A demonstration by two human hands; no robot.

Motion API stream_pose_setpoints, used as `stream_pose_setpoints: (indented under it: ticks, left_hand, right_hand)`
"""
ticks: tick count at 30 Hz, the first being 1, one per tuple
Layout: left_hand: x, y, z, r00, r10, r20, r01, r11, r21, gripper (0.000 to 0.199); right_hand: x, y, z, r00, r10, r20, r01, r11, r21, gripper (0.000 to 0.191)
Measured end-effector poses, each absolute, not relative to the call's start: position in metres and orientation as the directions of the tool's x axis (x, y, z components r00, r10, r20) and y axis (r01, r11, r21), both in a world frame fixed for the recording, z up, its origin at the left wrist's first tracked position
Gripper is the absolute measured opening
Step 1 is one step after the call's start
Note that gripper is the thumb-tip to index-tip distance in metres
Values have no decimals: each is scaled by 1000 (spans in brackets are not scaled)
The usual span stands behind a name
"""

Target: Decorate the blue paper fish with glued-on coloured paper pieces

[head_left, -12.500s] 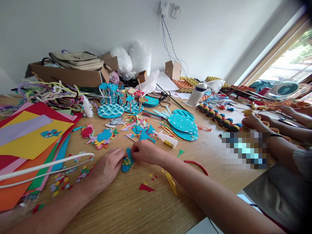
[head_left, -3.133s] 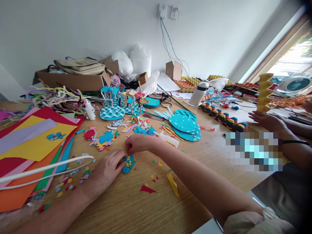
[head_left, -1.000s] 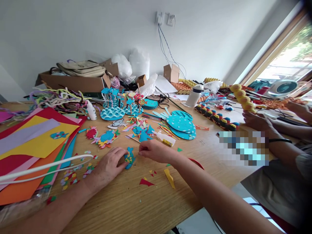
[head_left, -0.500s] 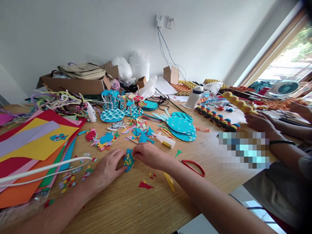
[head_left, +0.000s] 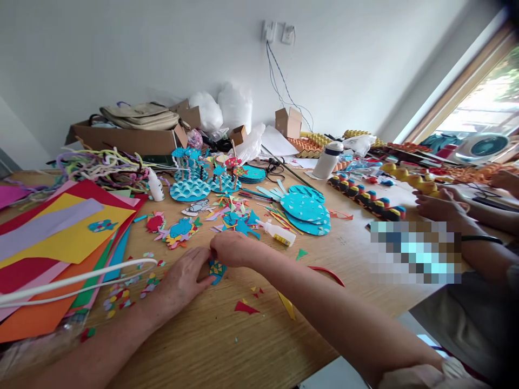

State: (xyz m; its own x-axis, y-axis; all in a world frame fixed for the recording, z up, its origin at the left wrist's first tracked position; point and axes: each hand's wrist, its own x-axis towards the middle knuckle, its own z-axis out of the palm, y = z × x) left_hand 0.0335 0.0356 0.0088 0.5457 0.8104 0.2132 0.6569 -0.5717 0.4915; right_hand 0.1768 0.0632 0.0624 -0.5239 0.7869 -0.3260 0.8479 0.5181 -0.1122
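Observation:
A blue paper fish (head_left: 218, 272), decorated with yellow and green triangles, lies on the wooden table in front of me. My left hand (head_left: 187, 276) holds its left side, with the thumb by the lower edge and the fingers near the upper end. From the right, my right hand (head_left: 233, 249) reaches over the fish's upper part. Its fingers are pinched together there, and whatever sits between the fingertips is hidden. Red paper scraps (head_left: 246, 307) and a yellow strip (head_left: 287, 304) lie nearer to me. Just beyond the right hand is a glue bottle (head_left: 279, 233) on its side.
Coloured paper sheets (head_left: 36, 275) and a white looped cord (head_left: 101, 273) occupy the left. Red-handled scissors (head_left: 330, 274) are partly behind my right forearm. Blue paper discs (head_left: 306, 213) lie farther back. At right, another person's hands (head_left: 440, 204) hold a yellow egg-carton strip (head_left: 409, 179).
My right hand has moved slightly left and up across the fish, covering its upper part. The view has shifted a little. The other person's yellow strip is lower.

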Motion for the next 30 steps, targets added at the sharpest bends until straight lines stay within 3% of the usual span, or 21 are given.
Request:
stream_pose_setpoints:
  ticks: [10,16,19,23,30]
  left_hand:
    - [35,34,8,498,830,251,669,-552,497,26]
    - [36,34,4,476,836,271,662,-544,515,29]
    - [34,34,4,485,830,274,649,-552,524,27]
    - [30,37,7,447,856,261,622,-507,597,10]
    - [29,43,9,339,897,283,573,-436,694,10]
  right_hand:
    - [182,61,69,-534,790,-302,846,502,-180,29]
    - [177,56,60,-524,795,-304,851,485,-201,23]
    - [185,61,62,-528,817,-232,845,477,-242,23]
    - [202,70,68,-563,822,-84,805,521,-284,26]
    - [206,80,62,-722,676,-145,692,700,-177,29]
